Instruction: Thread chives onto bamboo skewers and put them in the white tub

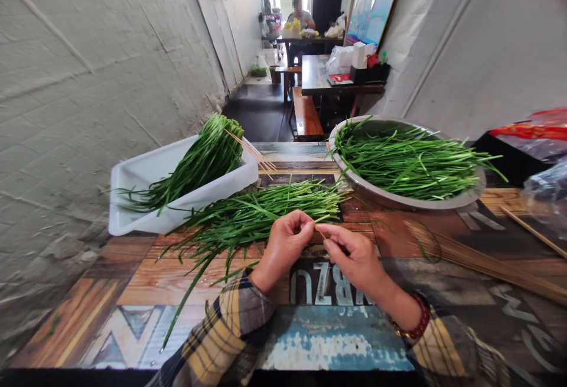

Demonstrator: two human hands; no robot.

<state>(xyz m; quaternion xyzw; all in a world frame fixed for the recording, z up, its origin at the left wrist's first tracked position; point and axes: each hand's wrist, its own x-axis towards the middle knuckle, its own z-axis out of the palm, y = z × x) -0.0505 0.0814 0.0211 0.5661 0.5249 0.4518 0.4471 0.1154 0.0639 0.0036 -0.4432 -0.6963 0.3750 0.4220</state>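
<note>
My left hand is closed in a pinch, with a pale chive stalk end showing at its fingertips. Close by, my right hand pinches a thin bamboo skewer whose point meets the left fingertips. Much of the skewer is hidden by the fingers. Just beyond both hands, a loose pile of green garlic chives lies on the patterned table, pale ends to the right. Some long leaves trail towards me, left of my left wrist.
A white plastic tray at left holds bundled chives with skewers poking out. At right stands a metal basin of loose chives. Bare skewers fan across the right side. A person sits at a far table.
</note>
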